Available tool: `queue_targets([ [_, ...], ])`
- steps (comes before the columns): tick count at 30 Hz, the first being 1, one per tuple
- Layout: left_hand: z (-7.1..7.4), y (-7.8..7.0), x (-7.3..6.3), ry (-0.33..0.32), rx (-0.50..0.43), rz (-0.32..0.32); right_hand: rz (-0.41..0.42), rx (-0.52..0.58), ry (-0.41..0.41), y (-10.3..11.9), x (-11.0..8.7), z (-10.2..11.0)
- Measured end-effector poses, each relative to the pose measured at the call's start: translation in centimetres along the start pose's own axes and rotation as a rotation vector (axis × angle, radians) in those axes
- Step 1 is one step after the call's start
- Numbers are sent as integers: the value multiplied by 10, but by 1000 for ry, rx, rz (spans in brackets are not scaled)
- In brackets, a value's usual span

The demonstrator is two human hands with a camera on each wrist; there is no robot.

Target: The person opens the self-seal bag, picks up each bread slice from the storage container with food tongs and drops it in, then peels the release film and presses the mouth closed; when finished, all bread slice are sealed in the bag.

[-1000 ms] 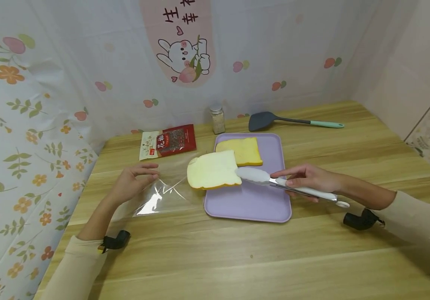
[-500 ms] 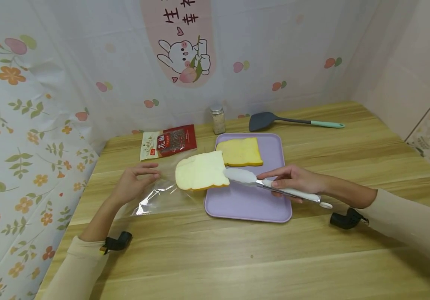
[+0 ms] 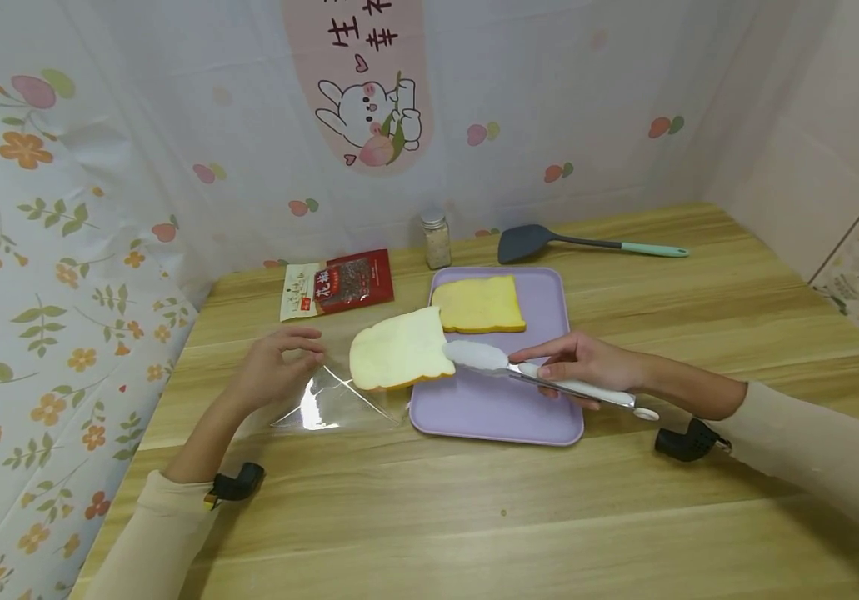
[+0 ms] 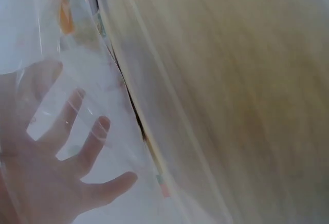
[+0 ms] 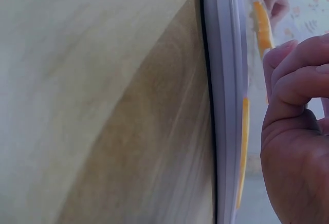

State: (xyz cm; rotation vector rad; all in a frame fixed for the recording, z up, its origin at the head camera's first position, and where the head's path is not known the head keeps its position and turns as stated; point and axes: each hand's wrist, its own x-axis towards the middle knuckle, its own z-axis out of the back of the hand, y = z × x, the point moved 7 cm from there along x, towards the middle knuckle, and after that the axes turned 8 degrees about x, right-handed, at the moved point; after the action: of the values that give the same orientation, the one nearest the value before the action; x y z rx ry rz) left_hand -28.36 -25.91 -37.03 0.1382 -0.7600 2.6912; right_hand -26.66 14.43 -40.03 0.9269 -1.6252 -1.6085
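My right hand (image 3: 597, 364) grips white-and-silver food tongs (image 3: 549, 379), whose white tips hold the right end of a bread slice (image 3: 399, 348). This slice lies across the purple tray's left edge, its left end at a clear plastic bag (image 3: 332, 408). I cannot tell if that end is inside the bag. My left hand (image 3: 282, 367) pinches the raised bag at its thumb and forefinger. In the left wrist view the other fingers (image 4: 92, 147) spread out behind the clear plastic. A second, yellower bread slice (image 3: 481, 304) lies on the tray (image 3: 504, 417).
A red and cream spice packet (image 3: 339, 283) lies behind the bag. A small jar with a silver lid (image 3: 436, 242) stands behind the tray. To its right lies a dark spatula (image 3: 549, 239) with a mint handle. A patterned cloth hangs behind the wooden table (image 3: 504, 508).
My right hand has moved left with the tongs and bread slice, off much of the tray toward the bag. The bag has been pulled into a tent shape. My left hand has barely shifted.
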Motion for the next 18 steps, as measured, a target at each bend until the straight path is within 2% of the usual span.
queue_targets([
  [8, -7, -8, 2, 4, 32, -67, -10, -30, -10, -3, 4, -2],
  [13, -9, -14, 5, 7, 58, -66, -20, -32, -13, -4, 5, -3],
  [18, -13, -18, 8, 45, 108, -67, -25, -21, -12, -4, 7, -5],
])
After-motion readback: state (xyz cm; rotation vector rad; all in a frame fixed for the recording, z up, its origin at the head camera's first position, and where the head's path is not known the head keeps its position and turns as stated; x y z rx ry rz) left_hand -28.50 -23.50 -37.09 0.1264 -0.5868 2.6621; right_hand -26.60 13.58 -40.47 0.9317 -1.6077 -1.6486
